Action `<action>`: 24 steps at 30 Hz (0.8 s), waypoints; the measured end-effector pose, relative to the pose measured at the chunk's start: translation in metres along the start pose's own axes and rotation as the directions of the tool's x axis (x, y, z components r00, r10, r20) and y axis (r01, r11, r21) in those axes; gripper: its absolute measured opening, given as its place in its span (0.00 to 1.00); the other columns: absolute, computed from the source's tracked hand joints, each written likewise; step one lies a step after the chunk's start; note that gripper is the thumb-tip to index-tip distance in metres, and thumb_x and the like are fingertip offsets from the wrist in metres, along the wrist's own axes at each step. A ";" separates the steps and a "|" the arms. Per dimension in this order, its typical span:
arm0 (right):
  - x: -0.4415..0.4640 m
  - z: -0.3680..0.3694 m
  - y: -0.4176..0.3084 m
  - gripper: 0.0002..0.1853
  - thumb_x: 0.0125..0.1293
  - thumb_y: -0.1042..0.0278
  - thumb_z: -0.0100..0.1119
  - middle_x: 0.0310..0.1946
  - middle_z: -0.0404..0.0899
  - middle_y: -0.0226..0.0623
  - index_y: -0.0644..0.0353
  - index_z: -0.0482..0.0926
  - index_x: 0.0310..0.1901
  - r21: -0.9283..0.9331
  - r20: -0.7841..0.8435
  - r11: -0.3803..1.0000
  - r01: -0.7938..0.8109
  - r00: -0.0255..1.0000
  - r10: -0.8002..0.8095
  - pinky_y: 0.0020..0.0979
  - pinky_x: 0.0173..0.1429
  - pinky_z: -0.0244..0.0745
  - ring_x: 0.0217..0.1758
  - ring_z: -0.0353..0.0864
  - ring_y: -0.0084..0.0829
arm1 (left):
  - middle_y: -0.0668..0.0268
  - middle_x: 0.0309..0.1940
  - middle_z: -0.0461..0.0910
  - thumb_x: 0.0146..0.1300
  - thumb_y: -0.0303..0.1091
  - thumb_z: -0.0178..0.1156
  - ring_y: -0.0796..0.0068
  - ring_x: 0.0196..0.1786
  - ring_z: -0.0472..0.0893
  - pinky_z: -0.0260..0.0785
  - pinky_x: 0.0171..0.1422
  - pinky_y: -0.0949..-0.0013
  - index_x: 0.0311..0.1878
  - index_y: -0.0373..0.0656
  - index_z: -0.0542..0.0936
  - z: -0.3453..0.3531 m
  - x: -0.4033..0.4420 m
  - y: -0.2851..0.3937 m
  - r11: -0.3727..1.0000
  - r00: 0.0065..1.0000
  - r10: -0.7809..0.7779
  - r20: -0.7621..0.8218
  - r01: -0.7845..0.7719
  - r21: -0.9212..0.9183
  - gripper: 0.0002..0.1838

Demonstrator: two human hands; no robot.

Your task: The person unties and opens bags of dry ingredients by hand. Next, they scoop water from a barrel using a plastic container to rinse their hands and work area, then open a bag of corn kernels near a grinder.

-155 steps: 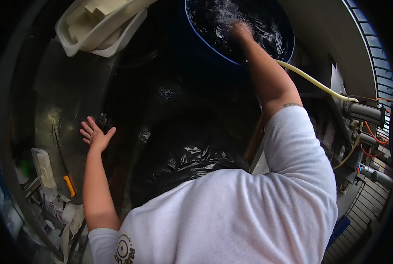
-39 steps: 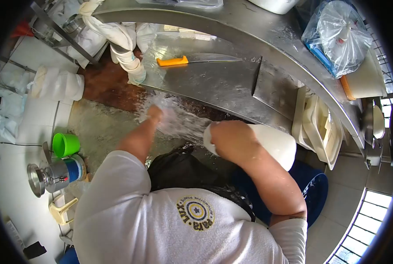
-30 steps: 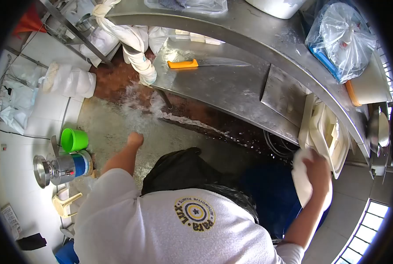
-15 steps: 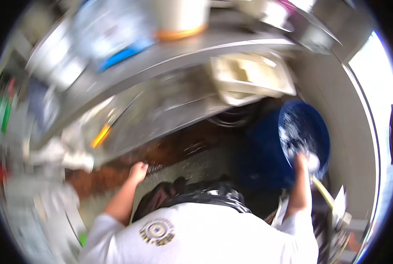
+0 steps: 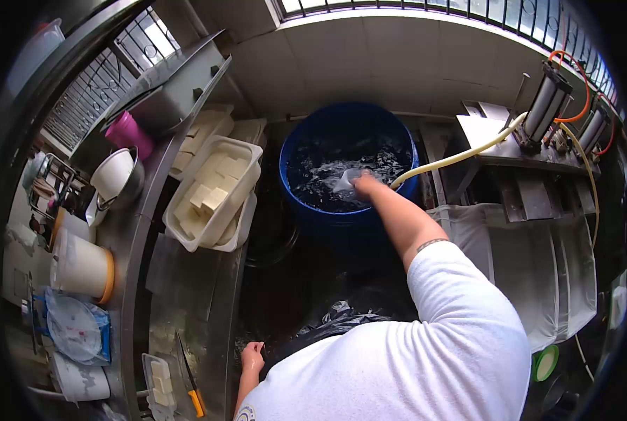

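At the blue barrel (image 5: 306, 205) of rippling water, my right hand (image 5: 363, 184) reaches over the near rim. It grips a translucent plastic cup (image 5: 345, 181) at the water's surface; its exact shape is hard to make out. A pale hose (image 5: 461, 156) runs over the barrel's right rim. Low beside the steel counter, my left hand (image 5: 252, 356) hangs with fingers loosely curled together, and nothing shows in it. Nearest to it on the counter are a knife with an orange handle (image 5: 196, 403) and a small clear box (image 5: 150, 375) with white blocks.
White tubs (image 5: 243, 172) of pale tofu-like blocks stand left of the barrel. The steel shelf (image 5: 134, 259) carries a white bucket (image 5: 82, 263), a metal bowl and a pink jug (image 5: 129, 133). Right are a cylinder machine (image 5: 546, 105) and a cloth-draped frame (image 5: 524, 274).
My view has turned toward the barrel, which now sits near the centre. My right hand stays in the barrel with the cup; my left hand remains low beside the counter.
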State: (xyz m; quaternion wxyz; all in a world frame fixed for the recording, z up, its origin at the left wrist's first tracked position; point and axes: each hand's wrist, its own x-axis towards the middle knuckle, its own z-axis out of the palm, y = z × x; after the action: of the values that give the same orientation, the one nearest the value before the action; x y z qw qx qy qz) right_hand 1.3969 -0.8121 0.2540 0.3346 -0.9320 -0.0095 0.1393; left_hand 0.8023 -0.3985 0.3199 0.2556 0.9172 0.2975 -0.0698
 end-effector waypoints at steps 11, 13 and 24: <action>-0.114 -0.107 -0.122 0.27 0.75 0.45 0.53 0.44 0.85 0.62 0.68 0.80 0.45 -0.031 -0.543 0.951 0.306 0.794 -0.273 0.53 0.56 0.79 0.50 0.85 0.59 | 0.48 0.40 0.87 0.69 0.41 0.64 0.47 0.45 0.87 0.78 0.50 0.54 0.43 0.39 0.87 0.033 0.016 -0.038 1.000 0.998 0.013 0.068 -0.014 0.014 0.14; -0.127 -0.118 -0.137 0.21 0.77 0.48 0.52 0.40 0.82 0.54 0.62 0.82 0.45 -0.235 -0.671 0.882 0.408 0.588 -0.451 0.52 0.47 0.81 0.41 0.86 0.56 | 0.49 0.40 0.87 0.69 0.39 0.64 0.46 0.46 0.87 0.78 0.51 0.52 0.43 0.40 0.88 0.057 0.045 -0.090 0.996 0.991 0.042 0.123 -0.051 0.071 0.12; -0.369 -0.198 -0.157 0.22 0.78 0.50 0.58 0.23 0.74 0.30 0.59 0.73 0.31 0.682 -0.651 0.463 0.566 0.758 0.032 0.30 0.35 0.69 0.27 0.73 0.22 | 0.54 0.28 0.86 0.67 0.43 0.69 0.61 0.34 0.88 0.79 0.42 0.60 0.41 0.42 0.87 0.092 0.197 -0.113 0.888 0.885 0.455 0.099 -0.443 -0.123 0.13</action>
State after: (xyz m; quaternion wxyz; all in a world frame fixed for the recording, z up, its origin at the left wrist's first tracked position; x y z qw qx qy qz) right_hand 1.1064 -0.8544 0.5917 0.7505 -0.6217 0.0070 -0.2240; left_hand 0.8991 -0.2668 0.1375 0.3269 0.9415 0.0635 -0.0516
